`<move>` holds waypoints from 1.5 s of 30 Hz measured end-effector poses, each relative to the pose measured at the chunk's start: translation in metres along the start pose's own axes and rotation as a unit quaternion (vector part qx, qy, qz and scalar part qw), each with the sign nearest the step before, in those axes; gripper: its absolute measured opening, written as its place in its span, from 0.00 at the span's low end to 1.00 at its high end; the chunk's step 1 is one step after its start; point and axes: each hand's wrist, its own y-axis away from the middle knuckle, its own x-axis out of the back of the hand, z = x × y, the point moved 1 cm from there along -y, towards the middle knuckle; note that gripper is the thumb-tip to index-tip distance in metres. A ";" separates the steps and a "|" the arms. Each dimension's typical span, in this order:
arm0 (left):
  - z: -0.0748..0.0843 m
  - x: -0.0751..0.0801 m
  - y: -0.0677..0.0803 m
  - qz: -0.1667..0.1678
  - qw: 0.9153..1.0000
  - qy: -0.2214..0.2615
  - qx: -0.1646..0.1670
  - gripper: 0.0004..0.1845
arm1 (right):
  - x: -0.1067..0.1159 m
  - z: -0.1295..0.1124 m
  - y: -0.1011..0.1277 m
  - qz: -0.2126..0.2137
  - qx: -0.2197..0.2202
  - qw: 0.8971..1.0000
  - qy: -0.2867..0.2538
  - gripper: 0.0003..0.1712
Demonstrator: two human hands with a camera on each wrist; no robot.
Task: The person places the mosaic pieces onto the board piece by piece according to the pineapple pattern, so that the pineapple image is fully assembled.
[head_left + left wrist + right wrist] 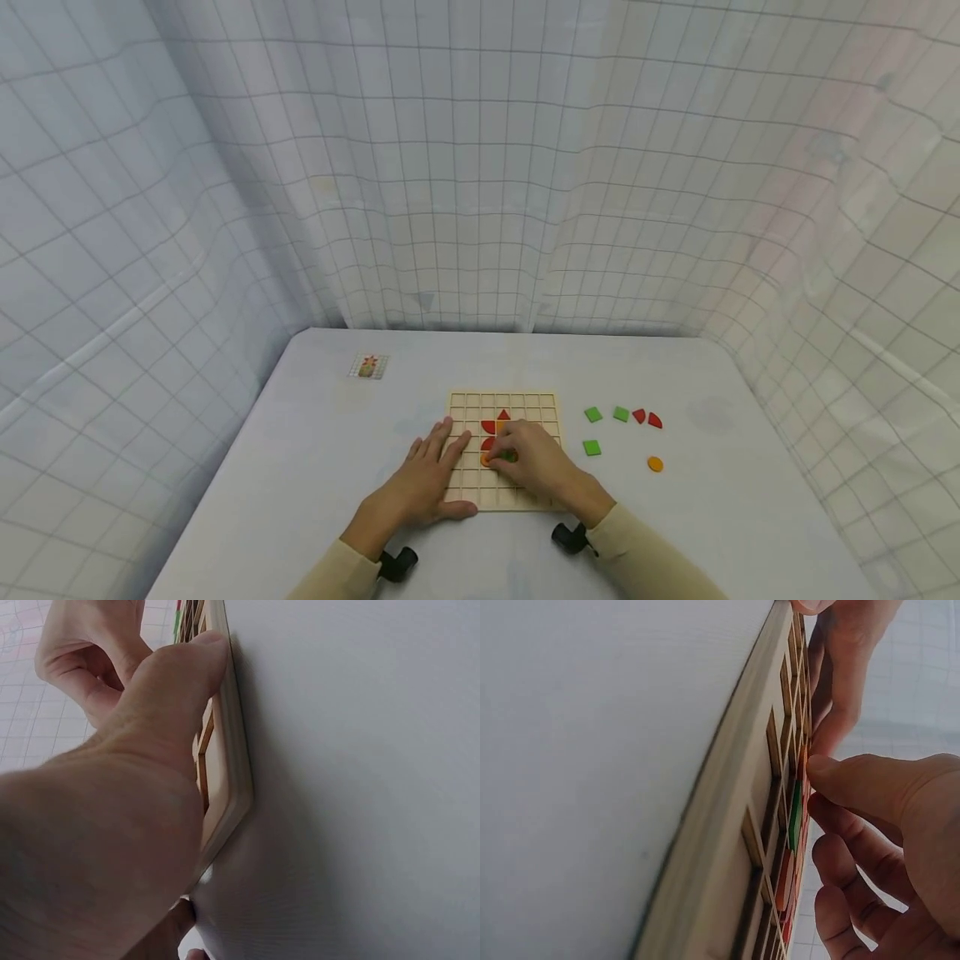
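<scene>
A wooden grid board point(540, 400) lies on the table. My left hand point(423, 483) rests over its left edge with fingers spread, the thumb on the near rim. Thumb and index finger of my right hand point(536, 458) pinch an orange disc point(485, 460) at a cell near the board's middle; the right wrist view shows the fingertips right at its edge. Around it in the cells sit a red triangle point(504, 414), red quarter-circle pieces point(488, 427), an orange piece point(501, 427) and a green piece point(795, 815). The right hand partly covers these pieces.
Right of the board lie several loose pieces: green squares point(592, 447), red quarter-circle pieces point(655, 420) and another orange disc point(656, 464). A small card with a gridded picture point(368, 366) lies at the back left. White gridded curtains point(480, 208) surround the table point(300, 467).
</scene>
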 end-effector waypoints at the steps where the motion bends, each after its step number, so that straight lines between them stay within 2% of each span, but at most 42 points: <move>1: 0.000 -0.001 0.000 0.001 1.000 0.000 0.000 0.65 | 0.002 0.000 0.001 0.001 -0.001 1.000 -0.001 0.02; 10: -0.007 -0.008 0.006 0.025 1.000 0.007 0.016 0.64 | 0.020 0.013 0.011 0.034 -0.014 0.999 -0.031 0.03; 15: -0.007 -0.011 0.009 0.022 0.999 0.023 0.036 0.65 | 0.033 0.024 0.027 0.049 -0.052 0.997 -0.036 0.03; 22: -0.004 -0.005 0.006 0.014 0.999 0.039 0.023 0.65 | 0.054 0.050 0.059 0.091 -0.096 0.991 -0.022 0.08; 28: -0.004 -0.006 0.003 0.002 0.999 0.044 0.028 0.64 | 0.068 0.078 0.089 0.132 -0.108 0.985 0.004 0.14; 34: 0.000 -0.004 0.002 -0.003 0.999 0.046 0.024 0.65 | 0.091 0.105 0.123 0.167 -0.120 0.978 0.017 0.18; 38: 0.001 -0.004 0.002 -0.006 0.999 0.049 0.021 0.65 | 0.107 0.122 0.144 0.162 -0.165 0.973 0.007 0.20; 45: -0.001 -0.005 0.001 0.001 0.999 0.049 0.018 0.65 | 0.119 0.145 0.170 0.104 -0.246 0.964 -0.009 0.29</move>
